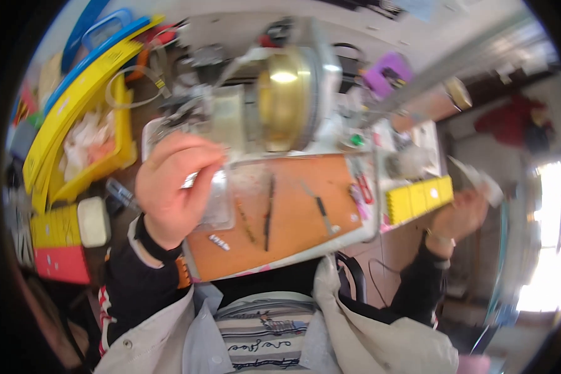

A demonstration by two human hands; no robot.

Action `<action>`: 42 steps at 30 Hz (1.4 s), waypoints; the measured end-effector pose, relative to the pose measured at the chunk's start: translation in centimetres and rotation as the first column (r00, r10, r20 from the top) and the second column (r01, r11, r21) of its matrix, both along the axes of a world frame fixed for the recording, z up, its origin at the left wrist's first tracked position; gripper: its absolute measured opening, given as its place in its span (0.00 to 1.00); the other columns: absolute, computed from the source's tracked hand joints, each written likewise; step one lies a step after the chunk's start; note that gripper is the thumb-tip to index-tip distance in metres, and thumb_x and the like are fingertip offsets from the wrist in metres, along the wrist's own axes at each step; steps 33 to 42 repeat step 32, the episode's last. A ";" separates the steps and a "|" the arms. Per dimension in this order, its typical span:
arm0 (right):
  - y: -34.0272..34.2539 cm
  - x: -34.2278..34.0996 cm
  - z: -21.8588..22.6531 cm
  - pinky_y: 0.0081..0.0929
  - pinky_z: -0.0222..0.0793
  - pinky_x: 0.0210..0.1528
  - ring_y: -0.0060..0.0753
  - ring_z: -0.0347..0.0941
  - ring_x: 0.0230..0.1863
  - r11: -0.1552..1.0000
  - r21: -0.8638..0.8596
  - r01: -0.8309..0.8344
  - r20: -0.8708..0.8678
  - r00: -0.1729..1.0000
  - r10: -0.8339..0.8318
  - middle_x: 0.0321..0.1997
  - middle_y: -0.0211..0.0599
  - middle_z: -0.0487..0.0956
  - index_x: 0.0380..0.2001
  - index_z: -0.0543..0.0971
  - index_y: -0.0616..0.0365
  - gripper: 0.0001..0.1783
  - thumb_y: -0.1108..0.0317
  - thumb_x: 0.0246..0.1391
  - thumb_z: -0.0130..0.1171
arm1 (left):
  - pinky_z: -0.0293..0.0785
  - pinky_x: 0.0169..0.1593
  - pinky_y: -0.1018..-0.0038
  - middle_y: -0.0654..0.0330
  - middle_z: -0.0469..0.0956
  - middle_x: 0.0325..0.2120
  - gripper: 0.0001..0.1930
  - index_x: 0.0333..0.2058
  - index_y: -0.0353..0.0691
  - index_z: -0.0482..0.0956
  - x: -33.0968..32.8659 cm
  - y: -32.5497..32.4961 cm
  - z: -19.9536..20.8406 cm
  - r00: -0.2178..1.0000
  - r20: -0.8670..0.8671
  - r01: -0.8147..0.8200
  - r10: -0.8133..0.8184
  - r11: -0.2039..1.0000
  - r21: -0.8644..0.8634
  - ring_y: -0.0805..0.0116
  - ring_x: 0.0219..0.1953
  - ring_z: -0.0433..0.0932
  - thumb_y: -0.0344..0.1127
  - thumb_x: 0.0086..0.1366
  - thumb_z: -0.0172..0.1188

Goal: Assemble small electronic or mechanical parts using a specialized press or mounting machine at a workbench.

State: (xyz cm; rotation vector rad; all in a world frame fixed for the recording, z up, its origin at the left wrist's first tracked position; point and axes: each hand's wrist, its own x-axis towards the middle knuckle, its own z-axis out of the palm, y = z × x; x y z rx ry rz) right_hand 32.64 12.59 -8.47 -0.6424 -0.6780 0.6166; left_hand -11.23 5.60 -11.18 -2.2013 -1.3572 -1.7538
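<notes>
My left hand (174, 187) is raised over the left part of an orange-brown work mat (293, 224), thumb and fingertips pressed together in a pinch. Whatever is between those fingertips is too small to make out. Behind that wrist lies a clear plastic box (217, 209). Far to the right, off the table's edge, my right hand (460, 215) is closed on a white sheet-like piece (483, 182), blurred, perhaps paper or tissue. Dark thin tools, including tweezers (321, 209) and a black stick-like tool (269, 215), rest on the mat beside a small white strip (219, 242).
A brass-coloured drum (285, 100) on a machine stands behind the mat. Yellow bins (93, 174) fill the left side. To the right are a yellow ridged block (419, 200), a red-handled tool (363, 187), a purple holder (388, 73) and a copper-coloured cylinder (435, 105).
</notes>
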 end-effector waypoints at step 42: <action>-3.1 -23.8 -5.1 0.53 0.57 0.69 0.27 0.62 0.25 0.829 0.174 -0.531 0.561 0.746 0.360 0.19 0.31 0.64 0.37 0.66 0.57 0.24 0.47 0.58 0.57 | 0.79 0.34 0.69 0.56 0.80 0.35 0.20 0.40 0.39 0.79 -1.4 -0.7 -1.1 0.984 0.039 0.179 -0.175 0.968 -0.177 0.60 0.31 0.81 0.19 0.47 0.72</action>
